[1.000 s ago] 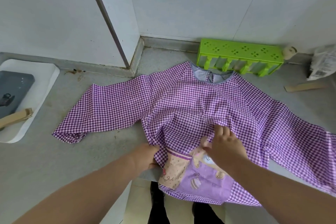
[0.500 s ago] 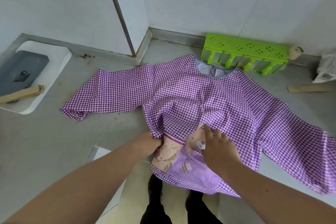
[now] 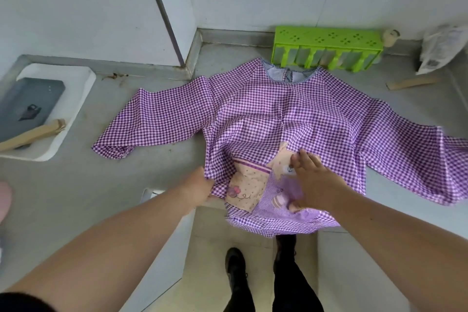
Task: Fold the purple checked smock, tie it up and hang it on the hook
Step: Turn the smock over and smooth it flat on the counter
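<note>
The smock (image 3: 291, 119) lies spread on the counter (image 3: 76, 185); left hand (image 3: 200, 185) pinches its side edge, right hand (image 3: 314, 180) presses flat on the pocket.

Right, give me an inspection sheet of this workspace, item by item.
Surface: grey counter, some specks near the wall.
Job's things: purple checked smock spread flat, both sleeves out, hem hanging over the front edge, patterned pocket showing. Hook: nothing seen.
Clutter: green rack against the wall; white tray holding a dark slab; cardboard strip; crumpled packet.
Hands: left hand grips the smock's side edge; right hand rests flat on the pocket.
Cables: nothing seen.
Surroundings: white walls, tiled floor, the person's dark shoes below.
</note>
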Demonstrator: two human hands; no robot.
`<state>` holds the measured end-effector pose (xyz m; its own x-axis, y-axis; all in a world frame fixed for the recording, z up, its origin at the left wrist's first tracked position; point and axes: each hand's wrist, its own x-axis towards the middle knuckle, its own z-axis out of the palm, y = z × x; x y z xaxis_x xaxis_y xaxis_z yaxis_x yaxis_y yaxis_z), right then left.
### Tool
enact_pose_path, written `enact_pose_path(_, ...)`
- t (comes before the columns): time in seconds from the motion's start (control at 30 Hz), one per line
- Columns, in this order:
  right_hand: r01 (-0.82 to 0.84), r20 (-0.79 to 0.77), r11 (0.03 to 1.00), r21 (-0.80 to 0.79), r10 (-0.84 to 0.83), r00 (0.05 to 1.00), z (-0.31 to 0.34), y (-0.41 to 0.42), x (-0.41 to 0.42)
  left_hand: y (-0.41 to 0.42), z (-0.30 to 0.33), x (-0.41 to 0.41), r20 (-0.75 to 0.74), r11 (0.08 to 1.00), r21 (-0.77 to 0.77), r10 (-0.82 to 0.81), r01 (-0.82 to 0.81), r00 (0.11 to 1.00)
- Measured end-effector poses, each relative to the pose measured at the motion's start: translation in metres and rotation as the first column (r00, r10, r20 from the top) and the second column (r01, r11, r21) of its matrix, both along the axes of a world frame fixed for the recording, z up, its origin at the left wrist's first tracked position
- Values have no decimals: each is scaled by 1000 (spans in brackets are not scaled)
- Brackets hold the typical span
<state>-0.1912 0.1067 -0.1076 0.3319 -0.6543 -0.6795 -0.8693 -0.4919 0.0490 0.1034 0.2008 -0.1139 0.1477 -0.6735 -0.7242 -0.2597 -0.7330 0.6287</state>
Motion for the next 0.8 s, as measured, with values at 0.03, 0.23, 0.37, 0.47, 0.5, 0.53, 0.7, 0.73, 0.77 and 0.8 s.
enact_pose_path(0.03, -35, -2, 999, -11, 35, 999, -3, 0, 0, 6, -1, 9, 42, 999, 24, 39, -40, 998)
enact_pose_path(0.23, -198, -52, 980, -36, 196, 979, 3, 5, 1, 33, -3, 26, 52, 993, 89, 72, -76, 996)
enact_pose_path(0.37, -267, -96, 964, -14, 265, 960, 27, 9, 6, 37, -6, 4, -33, 997, 52, 64, -62, 997)
enact_pose_path(0.47, -323, -132, 946, 10, 321, 938, 54, 15, 11, 38, -1, -1, 48, 998, 48, 31, -33, 998)
enact_pose_path(0.5, -306, -132, 951, 38, 308, 942, 64, 17, 13, 39, 5, 2, 76, 998, 59, 5, -10, 997)
enact_pose_path(0.53, -292, -131, 954, 63, 298, 945, 68, 16, 14, 39, 8, 6, 98, 997, 62, -57, 51, 994)
enact_pose_path(0.7, -261, -120, 962, 77, 269, 956, 68, 16, 12, 35, 35, 19, 117, 891, 143, -449, 432, 886)
enact_pose_path(0.73, -262, -120, 963, 72, 269, 956, 65, 14, 11, 33, 37, 22, 137, 838, 239, -529, 491, 837)
enact_pose_path(0.77, -258, -122, 964, 66, 264, 957, 62, 14, 10, 32, 35, 25, 167, 794, 319, -585, 517, 794)
enact_pose_path(0.8, -257, -118, 965, 60, 262, 958, 58, 12, 7, 32, 26, 31, 202, 772, 375, -608, 513, 767)
